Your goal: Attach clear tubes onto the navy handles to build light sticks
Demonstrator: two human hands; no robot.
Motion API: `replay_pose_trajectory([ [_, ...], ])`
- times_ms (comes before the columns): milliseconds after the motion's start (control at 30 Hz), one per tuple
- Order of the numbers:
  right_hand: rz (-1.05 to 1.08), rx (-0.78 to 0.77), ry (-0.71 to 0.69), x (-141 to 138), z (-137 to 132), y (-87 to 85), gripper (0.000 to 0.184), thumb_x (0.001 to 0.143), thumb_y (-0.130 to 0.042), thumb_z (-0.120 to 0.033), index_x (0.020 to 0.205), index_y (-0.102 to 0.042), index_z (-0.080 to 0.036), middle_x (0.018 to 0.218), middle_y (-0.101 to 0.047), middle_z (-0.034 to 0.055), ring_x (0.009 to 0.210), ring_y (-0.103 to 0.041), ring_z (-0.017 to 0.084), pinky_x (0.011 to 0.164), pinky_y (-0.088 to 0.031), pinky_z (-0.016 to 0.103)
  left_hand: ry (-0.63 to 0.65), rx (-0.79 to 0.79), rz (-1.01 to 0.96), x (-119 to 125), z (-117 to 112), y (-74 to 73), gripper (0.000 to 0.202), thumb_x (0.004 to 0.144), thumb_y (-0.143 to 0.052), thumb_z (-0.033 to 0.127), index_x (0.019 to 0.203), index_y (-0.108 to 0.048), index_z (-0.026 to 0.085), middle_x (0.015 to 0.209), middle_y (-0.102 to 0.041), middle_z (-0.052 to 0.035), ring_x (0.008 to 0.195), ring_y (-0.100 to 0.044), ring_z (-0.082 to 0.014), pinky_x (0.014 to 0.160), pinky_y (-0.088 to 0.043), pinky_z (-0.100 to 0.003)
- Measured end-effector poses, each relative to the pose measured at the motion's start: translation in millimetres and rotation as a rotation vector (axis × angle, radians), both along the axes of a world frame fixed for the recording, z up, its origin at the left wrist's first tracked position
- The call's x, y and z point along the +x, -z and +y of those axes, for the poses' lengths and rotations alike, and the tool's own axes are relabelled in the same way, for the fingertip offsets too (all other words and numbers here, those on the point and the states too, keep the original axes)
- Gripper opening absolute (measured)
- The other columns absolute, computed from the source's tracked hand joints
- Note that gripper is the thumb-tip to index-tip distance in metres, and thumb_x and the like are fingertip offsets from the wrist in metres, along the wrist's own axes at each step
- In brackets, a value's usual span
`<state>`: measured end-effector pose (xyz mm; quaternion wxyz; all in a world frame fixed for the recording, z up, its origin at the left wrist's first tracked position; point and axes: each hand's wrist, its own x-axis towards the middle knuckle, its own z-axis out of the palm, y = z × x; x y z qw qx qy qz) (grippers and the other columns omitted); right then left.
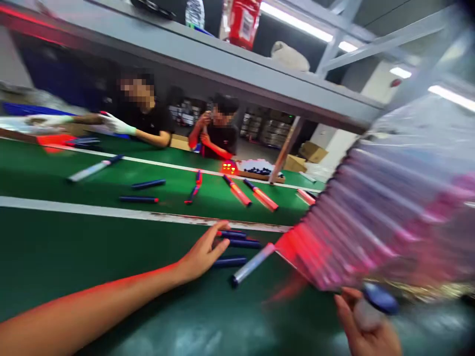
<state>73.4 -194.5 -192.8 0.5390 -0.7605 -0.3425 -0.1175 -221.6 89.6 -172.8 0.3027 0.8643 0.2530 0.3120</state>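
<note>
The left hand [203, 254] lies open above the near stretch of green tabletop [81, 262], its grip wide and the fingers spread. Its fingertips [222, 226] reach a small cluster of dark blue tubes [237, 243], though I cannot tell whether they touch the nearest one. At the lower edge of the view, the right hand [365, 329] has a narrow grip on a blue-capped white tube [373, 306], with the fingers curled around its pale body.

A silver-white tube [252, 264] lies at a slant just beside the dark blue tubes. Filling the right side is a pleated clear plastic sheet [386, 198], tinted pink and red — too blurred to identify, or to show whether either hand has it. So the hands are at the tubes, one holding and one open beside the loose ones.

Past a white stripe [111, 210], orange-and-blue tubes [237, 194] lie scattered on the far lane. Across the tabletop, a co-worker's white-gloved hand [117, 123] is extended, and another person [218, 131] has both hands raised.
</note>
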Motion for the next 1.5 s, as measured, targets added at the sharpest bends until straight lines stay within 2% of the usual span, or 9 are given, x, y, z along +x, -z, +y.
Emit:
replay_pose_trajectory([
  [167, -0.065, -0.318, -0.439, -21.0, 123.9, -22.3, 0.042, 0.086, -0.061, -0.061, 0.097, -0.070, -0.021, 0.090, -0.075, 0.0074, 0.079, -0.070, 0.026, 0.069, -0.053, 0.034, -0.447, 0.186, 0.281, -95.5, 147.7, -9.3, 0.057, 0.098, -0.046, 0.031, 0.149, -0.043, 0.005, 0.160, -0.037, -0.0261, 0.154, -0.024, -0.0393, 0.125, -0.016, -0.059],
  [300, 0.030, -0.519, -0.609, -34.0, 251.8, -45.0, 0.035, 0.089, -0.060, -0.045, 0.108, -0.067, -0.017, 0.097, -0.075, 0.0090, 0.090, -0.071, 0.026, 0.074, -0.055, 0.034, -0.496, 0.192, 0.483, -143.5, 231.3, -11.6, 0.079, 0.092, -0.056, 0.050, 0.155, -0.039, 0.006, 0.167, -0.026, -0.0264, 0.155, -0.013, -0.0485, 0.120, -0.010, -0.068],
  [533, 0.157, -0.789, -0.641, -95.4, 439.7, -21.4, 0.034, 0.100, -0.059, -0.045, 0.107, -0.066, -0.013, 0.090, -0.070, 0.0032, 0.070, -0.067, 0.013, 0.063, -0.058, 0.028, -0.358, 0.215, 0.714, -139.5, 290.0, 11.7, 0.091, 0.080, -0.056, 0.079, 0.154, -0.047, 0.027, 0.163, -0.040, -0.0147, 0.149, -0.034, -0.0450, 0.117, -0.027, -0.056],
  [733, -0.007, -0.897, -0.533, -126.6, 506.2, 3.8, 0.039, 0.097, -0.064, -0.041, 0.128, -0.061, -0.017, 0.127, -0.064, 0.0104, 0.109, -0.066, 0.024, 0.093, -0.057, 0.046, -0.427, 0.329, 0.699, -107.7, 306.8, 26.5, 0.073, 0.101, -0.025, 0.066, 0.139, -0.056, 0.012, 0.136, -0.062, -0.0221, 0.129, -0.054, -0.0373, 0.107, -0.040, -0.048],
  [867, -0.125, -0.936, -0.551, -125.4, 505.0, 1.0, 0.038, 0.097, -0.064, -0.041, 0.127, -0.062, -0.017, 0.126, -0.065, 0.0102, 0.110, -0.066, 0.024, 0.094, -0.056, 0.047, -0.294, 0.343, 0.723, -93.9, 292.0, 24.8, 0.069, 0.099, -0.028, 0.071, 0.116, -0.067, 0.017, 0.114, -0.068, -0.0152, 0.109, -0.064, -0.0315, 0.092, -0.050, -0.040],
  [1033, -0.253, -0.889, -0.636, -91.1, 462.3, -31.3, 0.043, 0.096, -0.063, -0.047, 0.125, -0.062, -0.016, 0.123, -0.068, 0.0109, 0.107, -0.067, 0.024, 0.093, -0.054, 0.041, -0.087, 0.345, 0.732, -81.2, 259.3, 19.4, 0.064, 0.089, -0.055, 0.066, 0.134, -0.058, 0.019, 0.124, -0.064, -0.0146, 0.116, -0.061, -0.0326, 0.094, -0.049, -0.039],
  [1233, -0.386, -0.836, -0.699, -36.4, 320.6, -65.1, 0.042, 0.097, -0.058, -0.055, 0.118, -0.065, -0.019, 0.113, -0.073, 0.0093, 0.103, -0.068, 0.026, 0.085, -0.049, 0.032, -0.109, 0.248, 0.698, -59.8, 220.7, 7.4, 0.054, 0.089, -0.055, 0.051, 0.126, -0.062, 0.011, 0.119, -0.067, -0.0204, 0.107, -0.066, -0.0377, 0.085, -0.052, -0.043],
  [1367, -0.450, -0.821, -0.747, -26.9, 210.8, -62.6, 0.040, 0.097, -0.061, -0.046, 0.129, -0.061, -0.021, 0.123, -0.069, 0.0096, 0.110, -0.066, 0.025, 0.090, -0.049, 0.032, -0.107, 0.162, 0.626, -71.1, 154.0, -3.8, 0.058, 0.094, -0.046, 0.057, 0.131, -0.057, 0.015, 0.118, -0.070, -0.0154, 0.096, -0.071, -0.0324, 0.078, -0.053, -0.039],
  [1500, -0.626, -0.834, -0.801, -32.6, 148.4, -50.6, 0.037, 0.099, -0.059, -0.040, 0.132, -0.062, -0.023, 0.119, -0.067, 0.0098, 0.108, -0.064, 0.025, 0.091, -0.049, 0.033, 0.029, 0.100, 0.577, -87.5, 83.0, 1.8, 0.049, 0.091, -0.055, 0.053, 0.128, -0.063, 0.023, 0.120, -0.071, -0.0095, 0.105, -0.069, -0.0299, 0.088, -0.052, -0.036],
])
